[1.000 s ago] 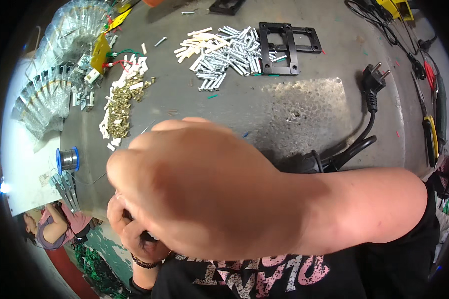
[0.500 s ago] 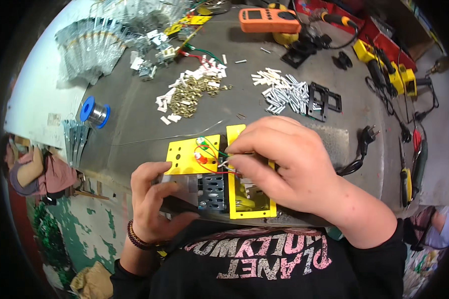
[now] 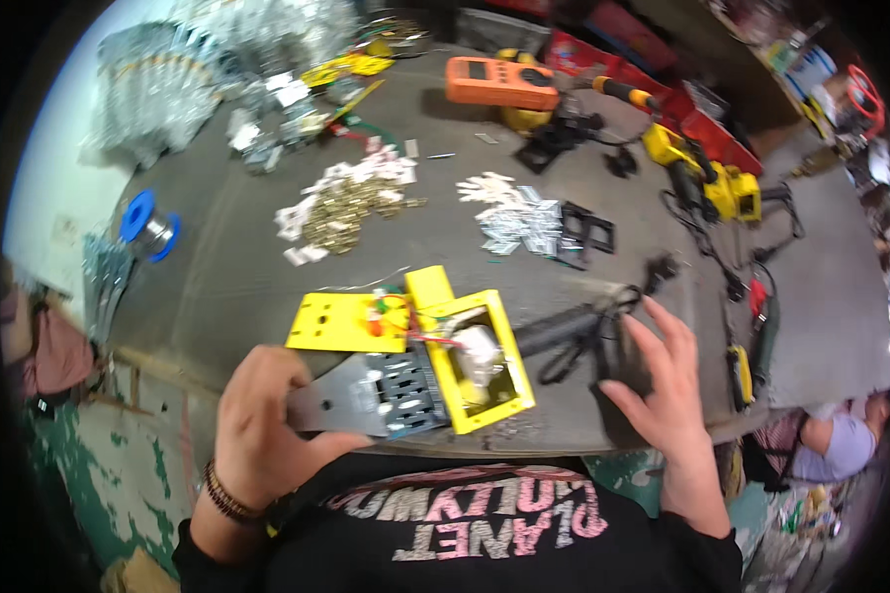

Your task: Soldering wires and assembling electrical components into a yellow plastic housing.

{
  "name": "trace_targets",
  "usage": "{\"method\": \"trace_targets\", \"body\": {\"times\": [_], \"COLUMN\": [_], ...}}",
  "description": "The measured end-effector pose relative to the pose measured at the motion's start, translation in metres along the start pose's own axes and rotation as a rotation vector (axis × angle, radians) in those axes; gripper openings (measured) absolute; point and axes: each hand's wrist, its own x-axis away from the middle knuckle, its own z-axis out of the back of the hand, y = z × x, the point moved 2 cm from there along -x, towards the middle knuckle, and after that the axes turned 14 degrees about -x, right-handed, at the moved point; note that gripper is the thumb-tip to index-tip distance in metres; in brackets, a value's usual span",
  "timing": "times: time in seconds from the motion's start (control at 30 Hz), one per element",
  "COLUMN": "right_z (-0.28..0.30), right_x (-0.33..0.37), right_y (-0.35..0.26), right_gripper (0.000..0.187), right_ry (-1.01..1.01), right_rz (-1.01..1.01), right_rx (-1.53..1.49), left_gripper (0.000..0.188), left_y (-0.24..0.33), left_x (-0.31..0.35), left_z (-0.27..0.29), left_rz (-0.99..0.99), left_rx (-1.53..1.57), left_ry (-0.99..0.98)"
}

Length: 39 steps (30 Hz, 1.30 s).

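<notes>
Near the front edge of the bench, my left hand [image 3: 267, 415] has its fingers and thumb around the end of a smooth grey metal plate [image 3: 336, 403], which adjoins a black slotted metal part [image 3: 410, 390]. Beside it stands an open yellow rectangular housing [image 3: 509, 346] with a whitish part [image 3: 477, 354] inside. A yellow panel [image 3: 318, 321] with holes lies above the grey plate; a red-orange indicator light [image 3: 376, 318] and red and green wires sit at its right end. To the right of the housing, my right hand [image 3: 663, 381] is empty, fingers spread, next to a black power cable [image 3: 569, 331].
Farther back lie piles of brass pieces [image 3: 341, 217] and silver screws [image 3: 524, 222], with black plastic frames [image 3: 588, 235] alongside. A blue solder spool [image 3: 148, 227] stands left. An orange multimeter [image 3: 501, 83] and yellow-black tools [image 3: 732, 193] occupy the back right.
My right hand has let go of the wires and moved right, its fingers spreading. The black cable now lies beside the housing. My left hand has closed more around the plate. The view has shifted.
</notes>
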Motion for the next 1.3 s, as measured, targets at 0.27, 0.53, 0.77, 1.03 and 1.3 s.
{"method": "trace_targets", "body": {"times": [0.27,0.53,0.77,1.03,1.3], "right_z": [-0.011,0.047,0.137,0.19,0.116], "right_x": [-0.032,-0.025,0.092,0.155,0.037], "right_y": [0.042,0.087,0.274,0.326,0.112], "right_gripper": [0.055,0.049,0.071,0.052,0.065], "right_ry": [-0.036,0.106,0.512,0.896,0.111], "right_rz": [0.035,0.069,-0.879,-0.706,0.495], "right_rx": [-0.073,0.046,0.235,-1.019,-1.911], "left_gripper": [0.064,0.04,0.035,0.046,0.059], "left_y": [0.021,0.029,0.046,0.077,0.103], "left_x": [-0.006,-0.004,-0.013,-0.022,-0.033], "left_z": [-0.004,-0.016,-0.016,-0.051,-0.052], "left_rz": [0.427,0.557,0.546,0.498,0.553], "left_rx": [0.422,1.009,1.233,1.276,1.369], "left_ry": [-0.374,-0.63,-0.439,-0.372,-0.585]}}
